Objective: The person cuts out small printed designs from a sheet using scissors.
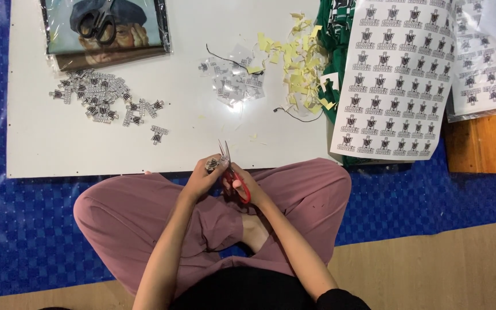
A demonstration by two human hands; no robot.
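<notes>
Left hand [205,175] fingers pinch sticker cutout [212,165] – right hand [237,182] grips red scissors [231,172] (blades touching cutout)

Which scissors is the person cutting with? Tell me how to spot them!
Start at the white board on the blue mat, then drop to its near edge where both hands meet. The red-handled scissors sit in the right hand; the other scissors, black-handled, lie far away on a picture.
</notes>
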